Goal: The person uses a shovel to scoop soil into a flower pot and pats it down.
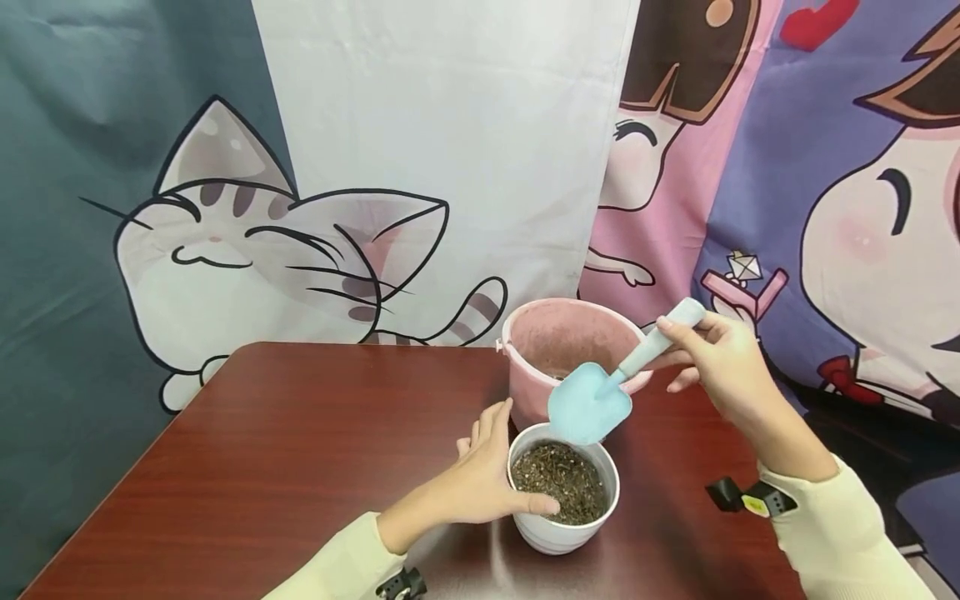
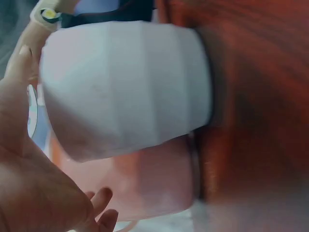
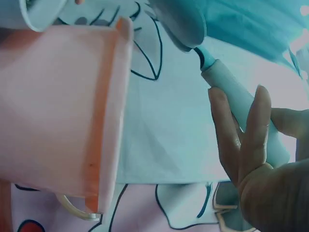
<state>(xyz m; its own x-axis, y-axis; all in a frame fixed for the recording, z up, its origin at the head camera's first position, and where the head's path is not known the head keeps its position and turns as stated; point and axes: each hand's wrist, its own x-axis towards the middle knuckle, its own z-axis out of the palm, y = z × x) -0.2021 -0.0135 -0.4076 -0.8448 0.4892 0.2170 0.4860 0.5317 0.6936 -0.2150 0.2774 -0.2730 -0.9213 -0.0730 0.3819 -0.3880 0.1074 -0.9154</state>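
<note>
A white ribbed pot (image 1: pixel 555 540) with dark soil (image 1: pixel 562 481) stands on the table. My left hand (image 1: pixel 487 479) rests against its left side in the head view, thumb over the rim, fingers spread; the left wrist view shows that hand (image 2: pixel 38 174) beside the pot wall (image 2: pixel 130 87). My right hand (image 1: pixel 723 367) grips the pale handle of a light-blue trowel (image 1: pixel 588 404), its blade above the pot's far rim. In the right wrist view the thumb and fingers (image 3: pixel 258 130) pinch the handle (image 3: pixel 234 92).
A pink bucket (image 1: pixel 528 387) stands just behind the white pot on the red-brown table (image 1: pixel 337 433). Behind the table hangs a cloth with cartoon figures (image 1: pixel 442 125). The table's left edge runs diagonally towards the lower left.
</note>
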